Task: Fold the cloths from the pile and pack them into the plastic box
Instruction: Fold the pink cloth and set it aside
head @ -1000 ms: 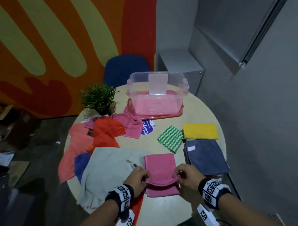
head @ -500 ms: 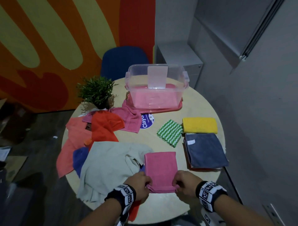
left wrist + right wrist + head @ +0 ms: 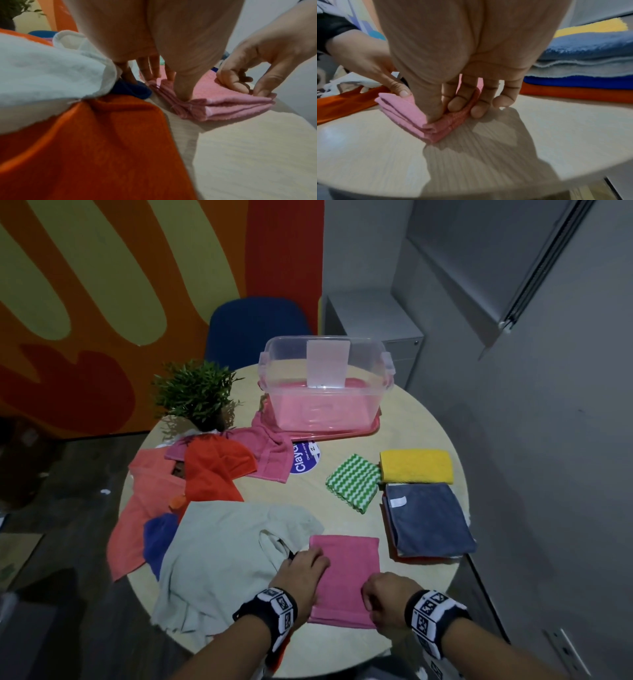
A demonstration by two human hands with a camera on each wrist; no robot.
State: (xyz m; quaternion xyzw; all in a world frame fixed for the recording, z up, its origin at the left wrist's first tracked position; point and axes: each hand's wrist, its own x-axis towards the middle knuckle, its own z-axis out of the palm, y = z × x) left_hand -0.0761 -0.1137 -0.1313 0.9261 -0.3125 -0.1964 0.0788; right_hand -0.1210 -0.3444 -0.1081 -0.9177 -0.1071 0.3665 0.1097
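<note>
Left hand: the left hand [image 3: 303, 571] pinches the near left corner of the folded pink cloth [image 3: 344, 573], thumb on top, fingers [image 3: 149, 70] reaching along its left edge.
Right hand: the right hand [image 3: 385, 594] grips the near right corner of the same cloth, thumb pressed on top and fingers [image 3: 464, 100] curled at its right edge.
Pink cloth: folded into several layers, flat on the round table [image 3: 342, 652], between the two hands.
Left of the hands: a pale grey cloth [image 3: 226, 559] lies spread, with orange, salmon and blue cloths [image 3: 205, 474] heaped beyond it.
Right of the hands: a folded blue-grey cloth [image 3: 428, 518] tops a small stack.
Beyond that stack: a folded yellow cloth [image 3: 416, 465] and a green zigzag cloth [image 3: 352, 482] lie side by side.
Plastic box: the clear plastic box [image 3: 325, 385] stands open at the far edge of the table, well apart from both hands.
Plant: a small potted plant [image 3: 195, 392] stands far left of the box.
</note>
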